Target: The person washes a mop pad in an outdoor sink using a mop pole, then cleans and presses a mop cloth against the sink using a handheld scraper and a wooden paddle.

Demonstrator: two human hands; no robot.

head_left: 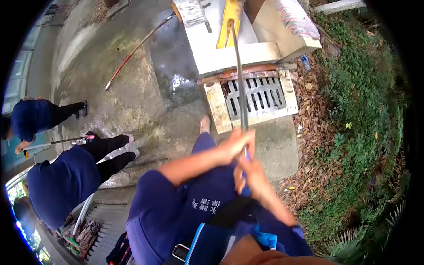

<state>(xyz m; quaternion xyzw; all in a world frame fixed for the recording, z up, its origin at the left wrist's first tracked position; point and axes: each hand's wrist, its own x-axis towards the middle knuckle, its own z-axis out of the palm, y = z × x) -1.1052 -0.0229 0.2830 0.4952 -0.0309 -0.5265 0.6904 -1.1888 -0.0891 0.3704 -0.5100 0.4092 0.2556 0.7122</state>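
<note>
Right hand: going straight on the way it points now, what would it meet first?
Most likely the left hand, which sits just ahead on the same pole that the right hand grips. Depth is unclear in this single view, so it might narrowly miss.

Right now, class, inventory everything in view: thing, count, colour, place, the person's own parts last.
metal pole: one, grey, in both hands
yellow panel: one, yellow, far end
drain grate: one, grey, ahead
pale ledge: one, cream, beyond grate
red stick: one, red, left ground
small container: one, blue, right
co-workers: at least two, dark blue clothes, left
leaves: many, brown, right
plants: many, green, far right
left hand, right hand: two, bare, centre
</note>
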